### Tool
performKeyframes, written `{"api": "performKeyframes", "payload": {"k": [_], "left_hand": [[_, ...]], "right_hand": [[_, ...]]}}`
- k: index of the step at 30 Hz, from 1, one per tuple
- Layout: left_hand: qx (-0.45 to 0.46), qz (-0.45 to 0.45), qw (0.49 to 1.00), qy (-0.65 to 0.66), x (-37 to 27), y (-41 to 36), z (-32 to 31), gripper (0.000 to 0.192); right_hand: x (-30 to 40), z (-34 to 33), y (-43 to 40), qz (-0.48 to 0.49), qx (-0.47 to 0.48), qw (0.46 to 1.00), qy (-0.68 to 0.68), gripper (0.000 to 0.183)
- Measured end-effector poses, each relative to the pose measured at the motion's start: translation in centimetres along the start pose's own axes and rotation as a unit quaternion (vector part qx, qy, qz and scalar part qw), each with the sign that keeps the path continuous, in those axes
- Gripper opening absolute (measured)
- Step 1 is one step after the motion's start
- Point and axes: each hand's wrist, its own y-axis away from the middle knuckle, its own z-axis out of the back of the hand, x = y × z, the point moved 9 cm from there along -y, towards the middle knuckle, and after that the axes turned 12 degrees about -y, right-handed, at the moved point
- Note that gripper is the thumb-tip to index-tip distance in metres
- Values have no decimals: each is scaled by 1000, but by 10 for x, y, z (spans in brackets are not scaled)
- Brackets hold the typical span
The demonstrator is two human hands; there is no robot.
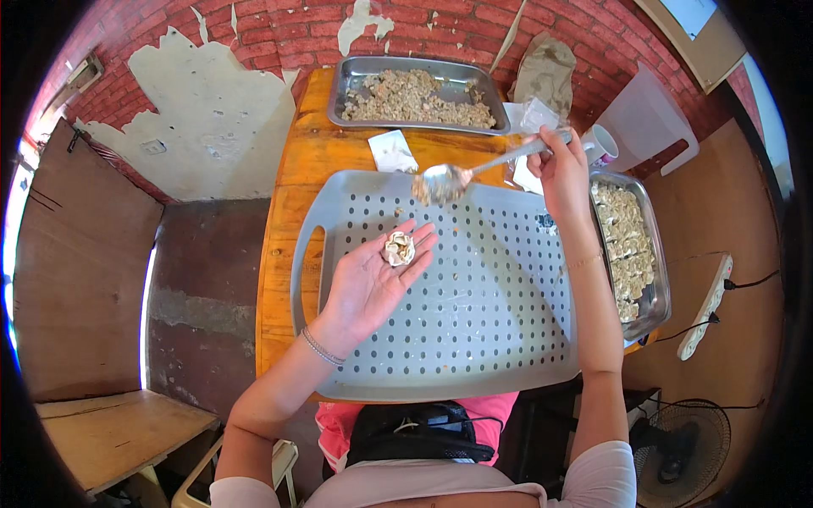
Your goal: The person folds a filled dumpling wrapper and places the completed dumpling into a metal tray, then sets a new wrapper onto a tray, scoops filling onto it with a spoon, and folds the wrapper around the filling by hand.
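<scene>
On the palm and fingers of my left hand (375, 286) rests a small dumpling (399, 249), its pleated wrapper gathered up around some filling. My right hand (560, 168) grips the handle of a metal spoon (444, 183); bits of filling cling to the bowl. Both hands are above a grey perforated tray (470, 305) with scattered crumbs. Behind it, a steel pan (416, 126) holds loose minced filling (406, 95). To the right, a second steel pan (660, 279) contains rows of filled dumplings (625, 241).
White wrapper sheets (390, 151) lie between tray and far pan. A mug (600, 145), a brown paper bag (543, 76) and a translucent plastic container (648, 120) stand at the back right. A power strip (705, 308) with cords and a fan (683, 451) are on the right.
</scene>
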Motion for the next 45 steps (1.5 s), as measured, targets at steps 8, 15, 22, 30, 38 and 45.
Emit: {"api": "performKeyframes", "payload": {"k": [8, 15, 22, 30, 38, 45], "left_hand": [[-20, 22, 998, -48, 17, 13, -20, 47], [-3, 31, 998, -59, 23, 22, -39, 48], [27, 38, 997, -65, 28, 27, -48, 47], [13, 45, 998, -42, 29, 33, -52, 43], [5, 39, 998, -56, 26, 39, -58, 44], [57, 41, 997, -45, 30, 41, -72, 47]], "right_hand": [[56, -35, 62, 76, 46, 994, 64, 12], [97, -73, 99, 154, 90, 969, 169, 12], [125, -107, 139, 254, 191, 921, 224, 12], [143, -121, 173, 345, 292, 823, 343, 15], [148, -84, 136, 298, 139, 929, 168, 8], [104, -43, 97, 137, 75, 987, 44, 10]]}}
